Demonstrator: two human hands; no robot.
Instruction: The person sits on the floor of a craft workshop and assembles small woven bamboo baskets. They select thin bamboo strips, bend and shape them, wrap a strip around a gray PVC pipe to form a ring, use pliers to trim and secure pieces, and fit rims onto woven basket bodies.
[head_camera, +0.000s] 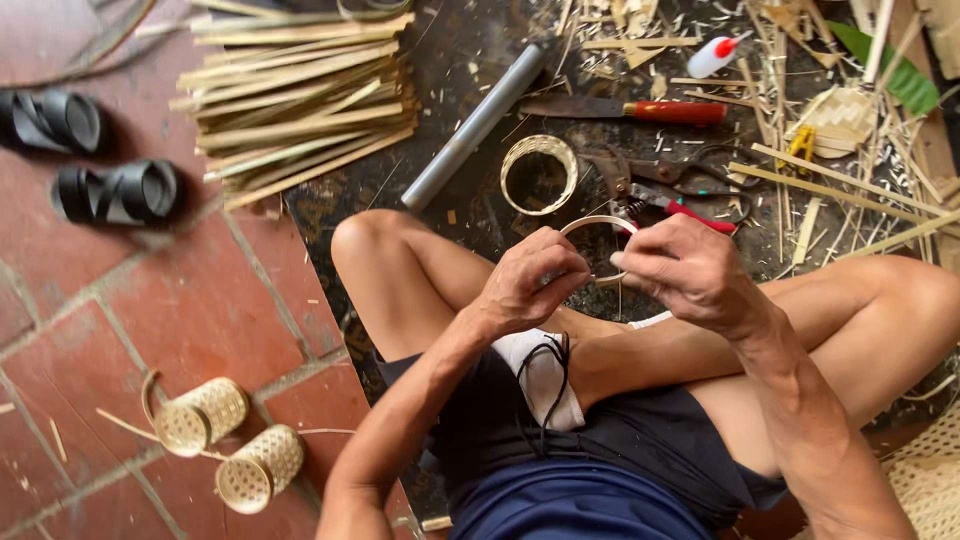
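Observation:
I sit cross-legged on the floor. My left hand (532, 280) and my right hand (690, 270) are held close together above my knees, both pinching a thin pale bamboo ring (598, 222) bent into a hoop. The left fingers curl over its left side, and the right fingers grip its right side. Just beyond the hands, a wider woven bamboo band (539, 172) lies on the dark mat.
A pile of split bamboo strips (300, 95) lies at the top left, beside a grey tube (472, 128). A red-handled knife (625, 109), scissors (690, 172), red-handled pliers (672, 208) and a glue bottle (716, 56) are ahead. Two small woven baskets (230, 445) and black sandals (85, 155) rest on the red tiles.

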